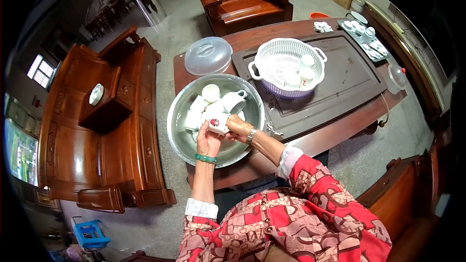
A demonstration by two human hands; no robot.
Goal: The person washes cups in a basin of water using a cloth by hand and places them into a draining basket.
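Note:
My left hand (208, 144) is closed around a white cup (218, 124) with a red and black print, held over a large metal basin (177, 142). My right hand (239, 127) has its fingers at the cup's mouth, partly hidden, and I cannot tell whether they grip a cloth. Water and several white cups lie in the basin; one cup (210, 92) stands at the far side, and a white piece with a handle (234, 102) rests to its right. A white colander (264, 49) with a few white cups (306, 73) inside stands to the right.
Under the colander is a dark tea tray (349, 75) on the wooden table (320, 133). A clear lid (208, 54) lies behind the basin. Further right are a tray of teaware (366, 39) and a clear cover with a red knob (396, 77). Wooden seats (73, 150) surround the table.

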